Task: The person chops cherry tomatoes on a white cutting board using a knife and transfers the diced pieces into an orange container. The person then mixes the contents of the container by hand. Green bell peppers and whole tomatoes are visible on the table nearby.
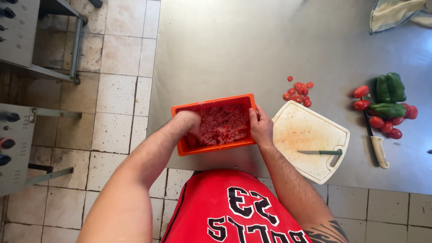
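Far left, off the table: pale tiled floor [117, 90] and a grey metal appliance with dark knobs [13, 148]. Next, near the left end of the grey steel table [225, 45], hard against its near edge: an orange rectangular plastic tub [211, 106] of red minced meat [225, 123]. Long axis roughly along that near edge, left to right, the right end swung slightly away; open side up. Left hand [191, 123] sunk into the mince at the tub's left end, fingers buried, so impossible to tell whether curled or spread. Right hand [261, 128] clamped on the tub's right short wall, thumb over the rim. Hands apart, the mince between them. By the look of it, mid-kneading, with the tub braced; calls for a firm grip on that wall so near the table edge. Further right, a cluster of cut red cherry tomatoes [298, 92]; nearer the edge, a white plastic cutting board [310, 130] with a small green-handled knife [321, 152], tip to the left. Then whole red tomatoes [382, 123], green peppers [389, 87], a white-handled knife [375, 141]. In the far right corner, a pale folded cloth [396, 13].
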